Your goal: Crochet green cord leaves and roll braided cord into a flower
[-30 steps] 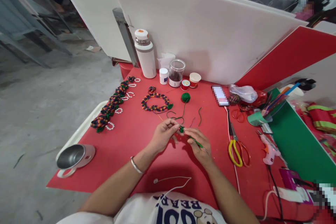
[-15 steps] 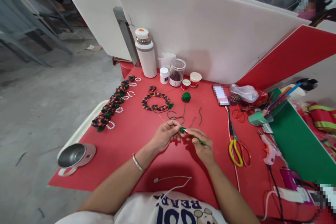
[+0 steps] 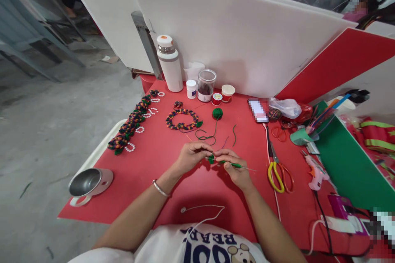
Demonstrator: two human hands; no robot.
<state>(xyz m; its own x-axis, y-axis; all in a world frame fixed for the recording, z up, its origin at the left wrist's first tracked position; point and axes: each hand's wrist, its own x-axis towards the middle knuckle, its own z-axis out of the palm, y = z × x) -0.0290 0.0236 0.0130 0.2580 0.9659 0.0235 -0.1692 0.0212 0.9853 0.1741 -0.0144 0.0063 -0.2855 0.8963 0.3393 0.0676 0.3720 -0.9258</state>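
Observation:
My left hand point(image 3: 193, 157) pinches a small piece of green crochet work point(image 3: 211, 159) between thumb and fingers. Closed around a crochet hook point(image 3: 235, 164) with a green grip is my right hand point(image 3: 237, 171); the hook's tip reaches the green piece. Beyond the hands, a strand of green yarn point(image 3: 206, 137) curls over the red table point(image 3: 138, 189) from a green yarn ball point(image 3: 217, 113). A multicoloured crocheted ring point(image 3: 182, 119) lies to the left of that ball. The exact meeting of hook and stitches is too small to make out.
Several multicoloured crocheted pieces with white beads point(image 3: 131, 127) line the left edge, near a mug point(image 3: 91, 185). At the back stand a white flask point(image 3: 170, 65) and a clear jar point(image 3: 206, 86). To the right lie yellow-and-red-handled scissors point(image 3: 275, 174), a phone point(image 3: 258, 111) and a glue gun point(image 3: 316, 174).
Both hands have shifted slightly, and the hook has turned from slanting down to the right to nearly level. The green piece now sits a little lower and further left.

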